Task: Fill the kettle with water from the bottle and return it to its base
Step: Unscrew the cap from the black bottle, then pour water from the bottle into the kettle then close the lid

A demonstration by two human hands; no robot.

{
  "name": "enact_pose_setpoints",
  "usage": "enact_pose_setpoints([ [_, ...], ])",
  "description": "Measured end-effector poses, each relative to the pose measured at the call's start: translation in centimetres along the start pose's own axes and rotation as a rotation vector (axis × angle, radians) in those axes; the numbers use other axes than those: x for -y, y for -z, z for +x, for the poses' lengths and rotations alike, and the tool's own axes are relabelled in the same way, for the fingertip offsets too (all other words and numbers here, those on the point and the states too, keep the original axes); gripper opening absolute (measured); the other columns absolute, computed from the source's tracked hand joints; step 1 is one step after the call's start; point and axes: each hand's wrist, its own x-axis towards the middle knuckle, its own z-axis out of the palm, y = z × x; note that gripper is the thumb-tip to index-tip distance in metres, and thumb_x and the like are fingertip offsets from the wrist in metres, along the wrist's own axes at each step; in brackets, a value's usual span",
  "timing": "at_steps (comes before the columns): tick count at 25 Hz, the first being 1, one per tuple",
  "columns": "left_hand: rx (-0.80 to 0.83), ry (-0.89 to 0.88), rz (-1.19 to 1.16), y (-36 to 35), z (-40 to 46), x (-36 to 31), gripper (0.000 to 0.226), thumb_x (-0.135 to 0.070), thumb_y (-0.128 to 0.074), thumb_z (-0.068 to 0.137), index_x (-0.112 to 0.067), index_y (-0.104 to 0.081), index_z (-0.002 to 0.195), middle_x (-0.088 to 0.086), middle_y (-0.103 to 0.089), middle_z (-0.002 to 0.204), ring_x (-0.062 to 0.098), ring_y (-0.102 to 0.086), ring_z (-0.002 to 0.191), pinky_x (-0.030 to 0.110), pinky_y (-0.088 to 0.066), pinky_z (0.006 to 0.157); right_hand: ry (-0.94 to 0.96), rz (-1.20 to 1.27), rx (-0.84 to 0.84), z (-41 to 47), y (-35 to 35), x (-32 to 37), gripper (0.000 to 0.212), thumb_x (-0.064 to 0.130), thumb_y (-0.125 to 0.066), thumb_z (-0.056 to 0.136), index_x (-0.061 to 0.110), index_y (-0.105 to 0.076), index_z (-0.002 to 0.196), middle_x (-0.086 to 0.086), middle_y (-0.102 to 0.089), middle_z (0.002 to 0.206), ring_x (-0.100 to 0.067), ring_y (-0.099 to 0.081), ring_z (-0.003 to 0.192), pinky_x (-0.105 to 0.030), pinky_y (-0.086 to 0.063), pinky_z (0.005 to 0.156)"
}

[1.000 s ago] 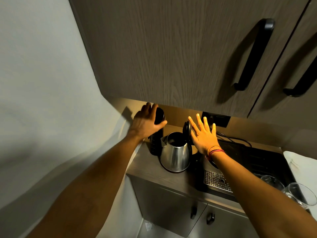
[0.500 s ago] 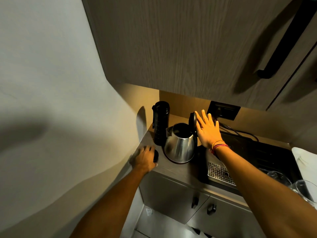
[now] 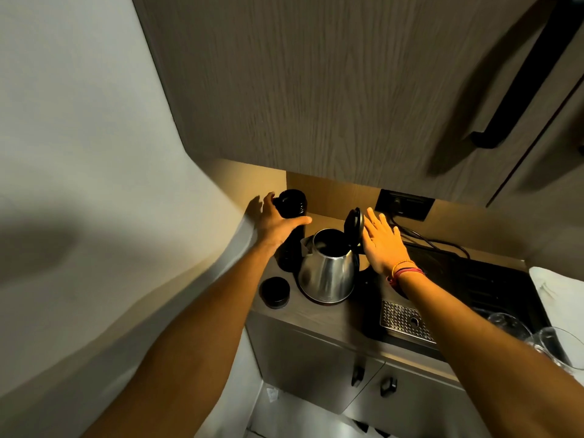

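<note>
A steel kettle (image 3: pixel 328 273) stands on its dark base (image 3: pixel 320 300) on the counter, its black lid (image 3: pixel 354 224) raised upright. My right hand (image 3: pixel 382 245) is flat with fingers spread, pressed against the back of that lid. Left of the kettle stands a tall black bottle (image 3: pixel 292 203) with its mouth uncovered. My left hand (image 3: pixel 278 222) wraps around its upper body, thumb across the front. The bottle's black cap (image 3: pixel 274 292) lies on the counter near the front left corner.
A wall closes in on the left and an upper cabinet (image 3: pixel 316 90) hangs low overhead. To the right lie a black tray with a metal grate (image 3: pixel 404 320), glasses (image 3: pixel 556 346), a white cloth (image 3: pixel 556 286), and cables from a wall socket (image 3: pixel 404 203).
My left hand took the cap off the bottle, set it down on the counter, then rose back and gripped the bottle. My right hand stayed against the lid.
</note>
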Motion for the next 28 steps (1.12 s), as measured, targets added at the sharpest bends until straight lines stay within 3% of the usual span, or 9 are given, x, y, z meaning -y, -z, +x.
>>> enact_pose_setpoints([
  [5, -0.084, 0.071, -0.162, -2.7, -1.1, 1.2, 0.088, -0.021, -0.095, 0.063, -0.014, -0.050, 0.138, 0.011, -0.068, 0.124, 0.031, -0.064, 0.116, 0.039, -0.055, 0.096, -0.010, -0.005, 0.023, 0.1, -0.3, 0.2, 0.063, 0.031, -0.027, 0.097, 0.024, 0.002, 0.153, -0.007, 0.006, 0.164, -0.037, 0.004, 0.150, -0.064, -0.009, 0.118],
  [7, -0.131, 0.075, -0.161, -3.1, -1.3, 1.5, 0.076, -0.017, -0.092, 0.066, -0.013, -0.056, 0.133, 0.011, -0.071, 0.118, 0.031, -0.068, 0.109, 0.037, -0.057, 0.090, -0.010, 0.004, 0.040, 0.0, -0.6, 0.2, 0.064, 0.027, -0.030, 0.097, 0.022, 0.000, 0.153, -0.006, 0.005, 0.165, -0.037, 0.004, 0.150, -0.065, -0.010, 0.117],
  [10, -0.149, 0.071, -0.189, -2.9, -1.1, 1.8, 0.070, -0.015, -0.091, 0.068, -0.010, -0.060, 0.131, 0.012, -0.072, 0.117, 0.030, -0.069, 0.107, 0.040, -0.058, 0.093, -0.024, 0.063, 0.057, 0.0, -0.8, 0.3, 0.063, 0.027, -0.029, 0.098, 0.021, 0.000, 0.154, -0.005, 0.003, 0.165, -0.038, 0.002, 0.150, -0.064, -0.010, 0.117],
  [12, -0.160, 0.066, -0.203, -2.3, -1.2, 2.2, 0.068, -0.016, -0.092, 0.067, -0.009, -0.063, 0.128, 0.012, -0.073, 0.116, 0.029, -0.070, 0.107, 0.036, -0.057, 0.091, -0.017, 0.070, 0.061, 0.0, -0.8, 0.3, 0.064, 0.025, -0.032, 0.098, 0.020, -0.001, 0.154, -0.006, 0.001, 0.165, -0.038, 0.002, 0.150, -0.065, -0.011, 0.117],
  [15, -0.158, -0.009, -0.144, -0.6, -1.5, 2.4, 0.071, -0.020, -0.094, 0.065, -0.010, -0.062, 0.128, 0.009, -0.073, 0.115, 0.025, -0.069, 0.107, 0.029, -0.054, 0.088, -0.017, 0.068, 0.081, -0.1, -0.7, 0.4, 0.065, 0.026, -0.035, 0.098, 0.019, -0.003, 0.154, -0.007, -0.001, 0.165, -0.039, 0.000, 0.150, -0.066, -0.011, 0.117],
  [21, -0.089, -0.215, 0.029, 3.4, -2.8, 2.0, 0.085, -0.030, -0.094, 0.063, -0.019, -0.053, 0.136, 0.004, -0.067, 0.125, 0.025, -0.063, 0.115, 0.044, -0.055, 0.097, -0.024, 0.140, 0.117, -0.5, -0.3, 0.7, 0.060, 0.033, -0.028, 0.099, 0.021, -0.006, 0.153, -0.007, -0.002, 0.165, -0.037, -0.002, 0.150, -0.067, -0.012, 0.116],
  [25, -0.071, -0.210, 0.107, 3.9, -4.5, 2.0, 0.076, -0.038, -0.089, 0.058, -0.028, -0.053, 0.124, -0.006, -0.065, 0.113, 0.020, -0.064, 0.104, 0.042, -0.058, 0.090, -0.054, 0.215, 0.121, -0.9, -0.1, 1.2, 0.058, 0.041, -0.019, 0.100, 0.022, -0.007, 0.153, -0.006, -0.002, 0.165, -0.035, -0.003, 0.150, -0.066, -0.012, 0.117],
  [28, -0.038, -0.220, 0.196, 3.4, -5.9, 1.8, 0.071, -0.043, -0.085, 0.056, -0.034, -0.049, 0.117, -0.010, -0.061, 0.106, 0.017, -0.063, 0.098, 0.033, -0.055, 0.080, -0.044, 0.206, 0.128, -1.1, 0.1, 1.2, 0.058, 0.039, -0.021, 0.099, 0.021, -0.009, 0.153, -0.008, -0.002, 0.164, -0.038, -0.004, 0.150, -0.068, -0.014, 0.115],
])
